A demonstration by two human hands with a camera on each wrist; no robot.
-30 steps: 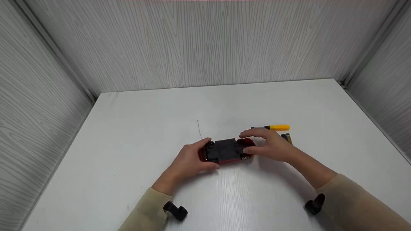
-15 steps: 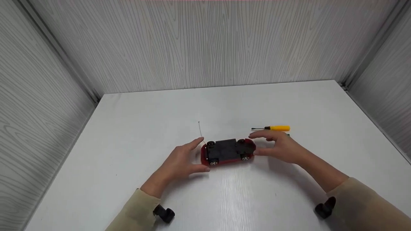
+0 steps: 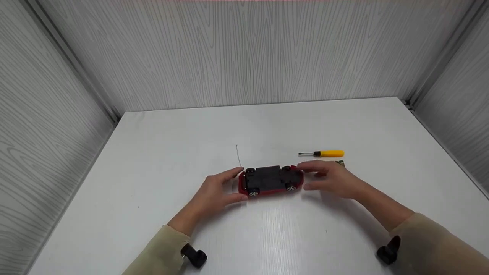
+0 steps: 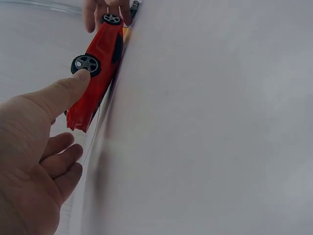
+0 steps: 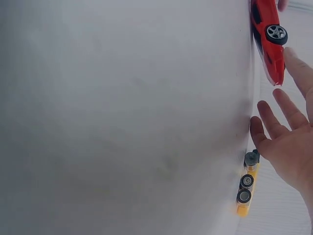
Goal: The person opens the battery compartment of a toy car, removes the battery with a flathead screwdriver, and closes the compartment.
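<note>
On the white table [image 3: 160, 160], going from left to right, the left hand [image 3: 214, 193] comes first: its fingers are relaxed and slightly spread, holding nothing, and in the left wrist view the thumb tip seems to meet one wheel of the toy car, though contact is hard to confirm. One thin wire aerial [image 3: 238, 156] rises from the table just behind that hand, near the car's left end. One red toy car [image 3: 271, 180] lies upside down in the middle of the table, its black underside up; four wheels show in the head view. The right hand [image 3: 332, 178] is just beside the car's right end, fingers straight and loosely spread, gripping nothing; whether the fingertips touch the car cannot be told. Behind that hand lies one screwdriver [image 3: 323, 153] with a yellow handle, its shaft pointing left, apart from the car. Between hand and screwdriver sit batteries [image 5: 245, 188], mostly hidden in the head view; the right wrist view shows three round ends, lined up beside the fingers
</note>
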